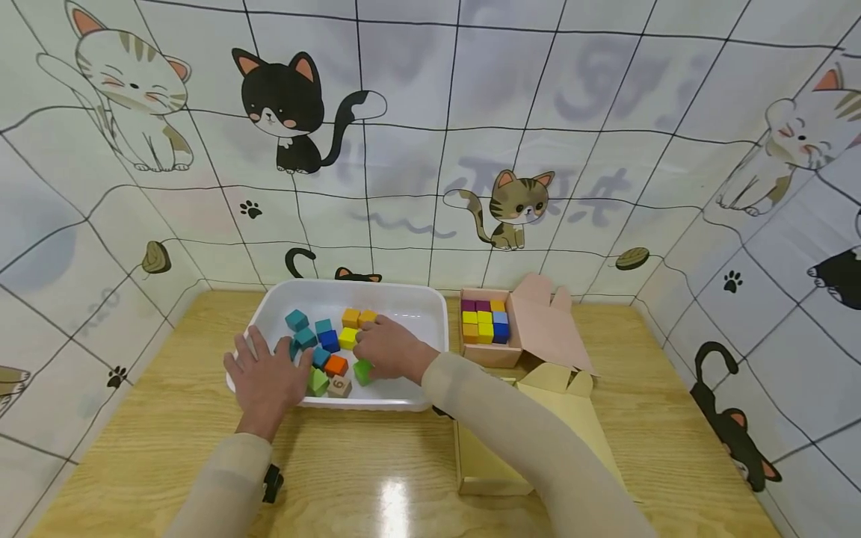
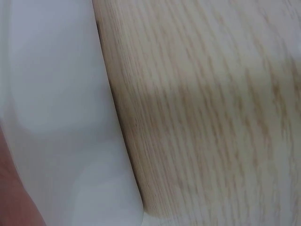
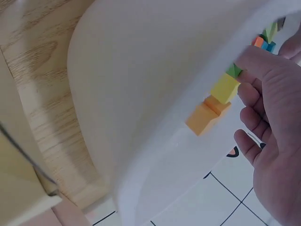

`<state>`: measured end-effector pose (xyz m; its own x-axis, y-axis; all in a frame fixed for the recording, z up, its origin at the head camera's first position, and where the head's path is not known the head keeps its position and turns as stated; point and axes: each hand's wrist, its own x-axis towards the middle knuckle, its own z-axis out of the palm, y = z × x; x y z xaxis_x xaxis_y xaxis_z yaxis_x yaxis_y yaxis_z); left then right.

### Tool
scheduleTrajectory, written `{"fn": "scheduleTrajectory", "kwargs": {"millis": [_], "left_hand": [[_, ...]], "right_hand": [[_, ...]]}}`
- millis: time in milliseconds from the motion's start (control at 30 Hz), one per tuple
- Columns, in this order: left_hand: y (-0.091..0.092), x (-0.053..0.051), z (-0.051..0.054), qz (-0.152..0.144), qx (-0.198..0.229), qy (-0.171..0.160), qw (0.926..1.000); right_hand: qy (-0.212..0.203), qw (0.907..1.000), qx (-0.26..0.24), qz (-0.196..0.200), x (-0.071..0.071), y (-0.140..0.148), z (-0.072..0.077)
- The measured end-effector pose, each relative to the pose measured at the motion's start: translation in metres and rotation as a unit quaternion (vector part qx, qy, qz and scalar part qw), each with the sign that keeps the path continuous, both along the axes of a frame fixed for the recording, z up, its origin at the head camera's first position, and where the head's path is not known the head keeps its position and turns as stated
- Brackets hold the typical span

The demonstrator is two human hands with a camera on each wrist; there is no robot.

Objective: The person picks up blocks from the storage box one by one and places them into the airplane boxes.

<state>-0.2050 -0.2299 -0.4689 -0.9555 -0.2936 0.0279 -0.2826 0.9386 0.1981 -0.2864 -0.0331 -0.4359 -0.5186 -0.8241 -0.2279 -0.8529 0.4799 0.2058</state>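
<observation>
1 green block, inside the white tray, at the near-left side of the right hand, just beside its thumb; left hand farther off. Roughly cubic, no clear long axis; faces askew to the tray's rim. Right grip: fingers bent, apart from thumb, no block seen pinched. Left grip: fingers spread. On the tabletop, right: 1 pink box, 1 yellow box.

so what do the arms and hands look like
The left sleeve and right sleeve are long, plain and cream. Left hand and right hand are gloveless. A black device shows by the left sleeve, a dark sliver by the right.
</observation>
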Motion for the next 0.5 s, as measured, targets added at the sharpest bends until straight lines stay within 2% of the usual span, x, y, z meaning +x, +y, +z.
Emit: {"fn": "scheduleTrajectory", "kwargs": {"millis": [233, 500], "left_hand": [[-0.002, 0.000, -0.001, -0.002, 0.003, -0.002, 1.0000], [-0.002, 0.001, 0.000, -0.006, 0.004, -0.002, 1.0000]], "right_hand": [[0.012, 0.9996, -0.014, -0.022, -0.008, 0.015, 0.016], [0.040, 0.9961, -0.043, -0.067, -0.022, 0.057, 0.041]]}}
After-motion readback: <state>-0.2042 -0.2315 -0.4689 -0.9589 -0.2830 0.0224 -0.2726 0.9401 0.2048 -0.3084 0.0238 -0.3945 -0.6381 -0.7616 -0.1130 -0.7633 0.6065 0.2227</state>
